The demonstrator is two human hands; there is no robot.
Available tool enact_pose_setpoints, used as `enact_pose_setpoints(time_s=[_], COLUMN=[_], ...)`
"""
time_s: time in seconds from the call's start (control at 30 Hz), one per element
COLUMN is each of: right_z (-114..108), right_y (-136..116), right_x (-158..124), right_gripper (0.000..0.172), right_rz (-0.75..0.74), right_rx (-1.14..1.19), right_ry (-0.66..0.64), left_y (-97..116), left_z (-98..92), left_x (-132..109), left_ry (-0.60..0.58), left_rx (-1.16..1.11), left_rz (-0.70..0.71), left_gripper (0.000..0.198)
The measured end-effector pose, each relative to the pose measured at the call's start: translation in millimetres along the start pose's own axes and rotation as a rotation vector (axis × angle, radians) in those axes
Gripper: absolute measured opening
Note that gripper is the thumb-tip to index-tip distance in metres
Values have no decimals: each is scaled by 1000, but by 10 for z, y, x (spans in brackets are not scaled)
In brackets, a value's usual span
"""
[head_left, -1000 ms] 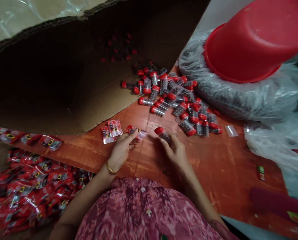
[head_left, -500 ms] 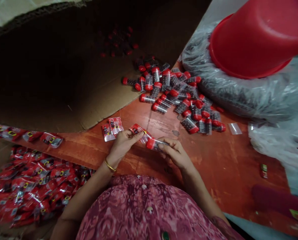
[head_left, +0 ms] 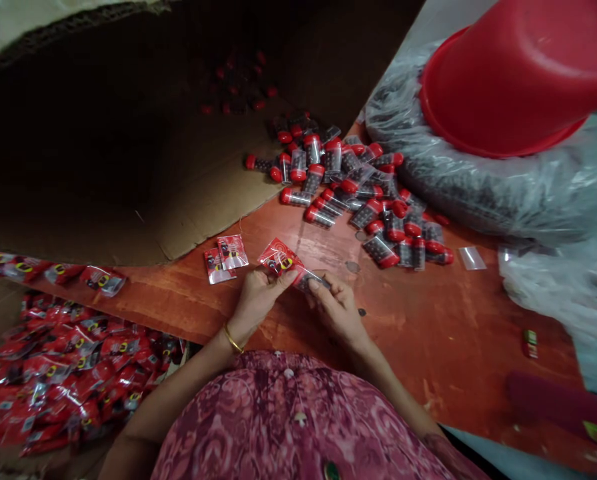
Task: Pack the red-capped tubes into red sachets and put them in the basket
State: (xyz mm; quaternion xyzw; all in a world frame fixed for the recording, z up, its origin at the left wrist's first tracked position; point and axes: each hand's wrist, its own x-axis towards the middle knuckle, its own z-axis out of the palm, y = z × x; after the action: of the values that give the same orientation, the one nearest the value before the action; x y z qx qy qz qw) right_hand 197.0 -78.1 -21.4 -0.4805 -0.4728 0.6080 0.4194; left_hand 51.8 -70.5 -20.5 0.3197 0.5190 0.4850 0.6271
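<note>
Over the reddish table, my left hand (head_left: 262, 293) pinches a small red printed plastic packet (head_left: 278, 257). My right hand (head_left: 339, 303) is closed on a clear tube with a red cap and dark contents (head_left: 311, 279). The capped end of the tube meets the packet's near end, partly inside it as far as I can see; my fingers cover much of the overlap. Left of my hands, flat red packets (head_left: 227, 257) lie on the table. Beyond my right hand is a loose heap of similar red-capped tubes (head_left: 365, 190).
A large open cardboard box (head_left: 218, 207) lies at the back left, with more tubes in its shade. Filled red packets (head_left: 78, 367) are piled below the table's left edge. At the right, a red bucket (head_left: 508, 87) rests on a stuffed clear plastic bag (head_left: 468, 180).
My hands have come closer together. The tube, before just beside the packet, now overlaps its near end, and its red cap is mostly covered.
</note>
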Motion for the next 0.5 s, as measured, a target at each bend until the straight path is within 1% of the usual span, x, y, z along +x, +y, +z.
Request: enact_pose_setpoints(time_s=[0.07,0.23,0.3,0.4,0.43,0.5], right_z=[32,76,120,200,217,224], right_y=[27,24,36,89,105,118], right_x=[2,27,24,8,6,15], right_gripper=[33,37,36,33,33,34], right_rz=[0,38,27,-15,-23,-17], right_rx=[15,11,1,-8,-8,-17], right_ry=[10,-96,-56,95,121,89], left_y=[12,11,-24,-69,-72,-55], left_z=[17,39,44,57,62,69], left_x=[-14,-18,-11,-2,1,13], left_ry=[-13,-55,-46,19,34,27], left_rx=[-28,-38,-11,-28,-57,-120], left_rz=[-25,-1,-4,-21,-29,-59], left_gripper=[34,36,35,35,34,34])
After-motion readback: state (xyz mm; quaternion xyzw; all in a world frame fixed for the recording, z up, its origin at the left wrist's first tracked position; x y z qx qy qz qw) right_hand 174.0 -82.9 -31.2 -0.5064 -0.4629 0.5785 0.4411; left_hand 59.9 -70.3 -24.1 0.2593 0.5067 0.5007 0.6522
